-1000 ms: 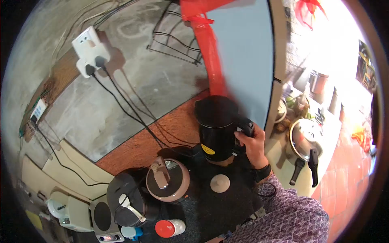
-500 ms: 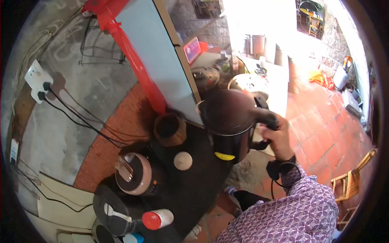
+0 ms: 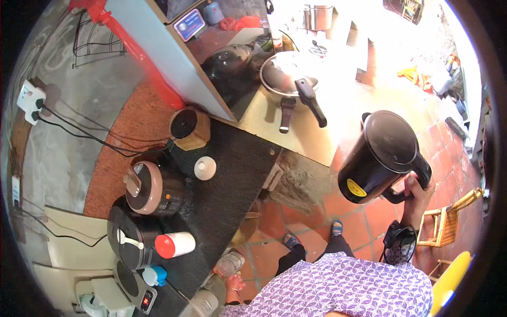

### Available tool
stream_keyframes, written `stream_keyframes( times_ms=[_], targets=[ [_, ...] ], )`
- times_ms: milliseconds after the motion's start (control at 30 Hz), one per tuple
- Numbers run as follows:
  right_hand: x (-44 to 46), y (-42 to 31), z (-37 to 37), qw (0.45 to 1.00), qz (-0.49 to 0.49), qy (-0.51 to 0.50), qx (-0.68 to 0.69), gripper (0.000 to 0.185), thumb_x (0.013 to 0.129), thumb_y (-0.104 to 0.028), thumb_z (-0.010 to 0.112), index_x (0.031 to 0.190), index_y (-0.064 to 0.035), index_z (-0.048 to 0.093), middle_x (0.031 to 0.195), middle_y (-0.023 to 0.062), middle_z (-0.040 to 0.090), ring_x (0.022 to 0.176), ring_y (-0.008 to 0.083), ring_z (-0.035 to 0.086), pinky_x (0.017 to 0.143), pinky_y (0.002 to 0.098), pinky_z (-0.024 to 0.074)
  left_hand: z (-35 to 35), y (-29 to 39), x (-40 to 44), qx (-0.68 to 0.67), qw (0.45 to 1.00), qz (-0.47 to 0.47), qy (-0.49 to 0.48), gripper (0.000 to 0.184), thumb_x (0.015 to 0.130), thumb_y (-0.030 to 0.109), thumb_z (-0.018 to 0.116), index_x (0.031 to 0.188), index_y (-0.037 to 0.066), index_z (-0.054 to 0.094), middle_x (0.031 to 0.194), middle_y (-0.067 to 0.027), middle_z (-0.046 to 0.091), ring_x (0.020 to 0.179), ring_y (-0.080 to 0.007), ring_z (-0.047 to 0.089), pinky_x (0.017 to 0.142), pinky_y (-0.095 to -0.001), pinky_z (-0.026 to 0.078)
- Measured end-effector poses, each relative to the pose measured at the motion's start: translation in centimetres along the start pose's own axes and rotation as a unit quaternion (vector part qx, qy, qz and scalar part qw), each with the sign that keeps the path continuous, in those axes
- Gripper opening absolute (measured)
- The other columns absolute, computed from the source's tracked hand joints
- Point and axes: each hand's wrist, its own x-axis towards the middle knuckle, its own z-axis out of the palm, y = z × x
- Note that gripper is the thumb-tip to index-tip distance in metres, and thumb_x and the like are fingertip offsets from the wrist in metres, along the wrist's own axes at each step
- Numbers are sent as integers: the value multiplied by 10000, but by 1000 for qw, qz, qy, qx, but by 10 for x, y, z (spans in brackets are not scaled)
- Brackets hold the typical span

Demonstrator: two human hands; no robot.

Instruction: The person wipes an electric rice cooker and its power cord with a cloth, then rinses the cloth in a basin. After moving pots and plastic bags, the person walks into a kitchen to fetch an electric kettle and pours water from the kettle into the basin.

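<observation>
My right hand is closed around the handle of a black electric kettle, lid up and with a yellow oval sticker on its side. The kettle is held in the air over the tiled floor, right of the dark counter. Low in the view, beside the counter's near edge, my left hand is empty with its fingers apart. Close to it is a clear plastic jar or bottle.
A pink-brown rice cooker, a black pot, a red-capped container and a small white round object stand on the counter. Beyond are a pressure cooker and a tablet-like screen. A bamboo chair stands right.
My right hand has carried the kettle away from the counter to the right, over the floor. The view has shifted; my left hand and the pressure cooker now show plainly.
</observation>
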Motion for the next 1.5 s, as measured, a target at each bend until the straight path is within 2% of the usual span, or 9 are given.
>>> stream_keyframes(
  times_ms=[100,233,300,433,667,867,1033,1200,1500],
  targets=[
    [14,16,-58,999,5,38,-14,217,713,-186,698,796,-33,568,606,-16,466,484,51,383,446,188,251,58,26,-34,119,982,77,124,261,835,201,564,1081,117,539,791,-52,614,539,-203,617,410,-308,416],
    [41,31,-133,998,32,59,-15,176,726,-177,678,744,-52,556,593,-33,450,496,47,359,463,192,234,134,54,-64,191,967,131,103,328,820,131,499,1148,133,518,840,-70,642,557,-208,636,398,-300,427],
    [60,37,-171,998,23,59,-13,168,729,-175,674,743,-54,558,589,-35,447,497,47,358,471,188,236,185,63,-80,160,974,133,88,296,809,152,610,1095,88,566,763,-47,618,500,-179,595,381,-250,388],
    [93,41,-240,995,24,96,-10,160,734,-129,674,827,-49,570,656,-31,484,554,41,396,500,180,268,291,64,-90,222,965,136,40,280,807,135,598,1076,64,565,790,-41,612,608,-149,593,478,-286,499],
    [146,42,-329,988,24,144,-56,88,781,-91,625,858,-65,591,676,-48,465,614,32,383,557,168,309,435,60,-78,328,931,160,-32,303,820,176,598,1105,79,566,833,-43,608,615,-158,587,534,-284,503],
    [204,73,-365,954,18,294,-53,165,770,-101,637,931,-77,611,714,-47,510,586,26,392,535,171,309,552,99,-89,530,827,178,-52,306,803,226,617,1069,76,617,938,-70,645,734,-163,611,658,-307,512],
    [282,87,-356,958,-2,269,-97,190,719,-74,600,905,-37,606,660,-16,503,522,49,392,484,187,287,657,138,-34,544,817,161,-105,338,782,283,632,1069,106,624,959,-79,651,809,-189,626,717,-325,513],
    [375,96,-342,940,20,311,-141,184,666,-125,601,821,-27,610,648,-9,488,498,60,360,497,200,282,771,188,8,634,736,202,-121,347,773,293,632,1067,108,631,955,-89,655,751,-180,628,711,-313,505],
    [554,165,-381,944,-33,303,-123,215,697,-76,563,882,30,592,741,55,555,483,58,380,481,189,302,1032,338,-64,586,755,255,-147,322,801,233,601,1077,68,615,911,-106,648,739,-182,624,643,-304,512]
  ],
)
